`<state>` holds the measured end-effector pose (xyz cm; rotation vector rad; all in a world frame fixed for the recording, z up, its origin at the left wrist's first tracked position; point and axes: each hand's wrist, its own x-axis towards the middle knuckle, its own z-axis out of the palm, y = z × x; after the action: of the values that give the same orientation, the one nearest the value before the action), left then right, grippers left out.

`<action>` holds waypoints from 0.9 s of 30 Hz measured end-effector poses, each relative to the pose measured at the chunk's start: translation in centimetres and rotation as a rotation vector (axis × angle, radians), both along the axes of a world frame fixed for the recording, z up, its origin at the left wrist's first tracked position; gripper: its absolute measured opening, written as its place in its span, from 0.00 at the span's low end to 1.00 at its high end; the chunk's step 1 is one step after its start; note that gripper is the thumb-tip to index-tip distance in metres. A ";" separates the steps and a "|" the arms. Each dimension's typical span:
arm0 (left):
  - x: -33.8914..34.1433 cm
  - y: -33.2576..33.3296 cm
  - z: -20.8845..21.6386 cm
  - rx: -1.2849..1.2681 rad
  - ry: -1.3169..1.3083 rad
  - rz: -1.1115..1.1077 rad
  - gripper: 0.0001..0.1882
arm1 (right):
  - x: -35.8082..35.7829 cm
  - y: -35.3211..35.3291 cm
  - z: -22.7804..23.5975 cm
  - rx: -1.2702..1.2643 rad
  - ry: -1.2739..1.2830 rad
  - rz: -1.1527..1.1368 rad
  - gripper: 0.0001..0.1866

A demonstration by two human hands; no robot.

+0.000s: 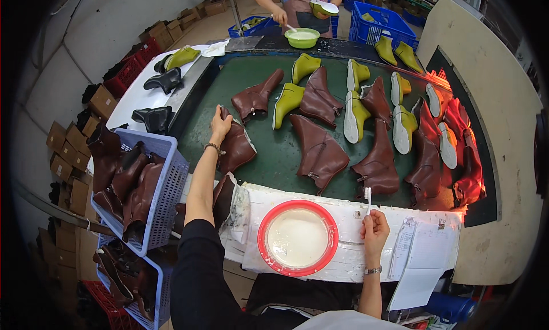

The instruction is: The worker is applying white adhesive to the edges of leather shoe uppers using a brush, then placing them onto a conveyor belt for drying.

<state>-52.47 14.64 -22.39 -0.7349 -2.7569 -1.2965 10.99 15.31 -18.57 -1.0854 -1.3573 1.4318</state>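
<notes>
My left hand is closed round the upper shaft of a brown ankle boot at the left edge of the green belt. A whitish edge shows along that boot's sole. Over the white bench, my right hand pinches a white toothbrush, bristles up. Between my arms stands a red-rimmed basin of white liquid. Partly hidden by my left forearm, another dark boot lies beside a white-smeared cloth. Several brown boots and yellow-green shoes lie along the belt.
Blue crates of brown boots stand at my left. Black shoes rest on the white side table. Papers hang at the bench's right. Red light glows by the belt's right-end opening. Across the belt, a person brushes at a green bowl, holding a shoe.
</notes>
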 end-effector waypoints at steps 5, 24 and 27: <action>0.1 -2.1 1.9 0.022 0.032 -0.131 0.31 | -0.2 -0.2 -0.1 0.021 0.018 0.028 0.06; 33.0 -24.2 5.9 -0.650 0.539 -0.539 0.34 | -0.3 0.2 -1.1 0.083 -0.001 0.051 0.07; 33.4 -24.7 4.2 -0.675 0.645 -0.491 0.33 | -0.3 -0.1 -1.2 0.086 0.005 0.060 0.08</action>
<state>-19.02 -10.04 -18.20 -1.5862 -2.4731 -0.0087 10.65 15.22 -19.80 -0.9926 -1.4450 1.4050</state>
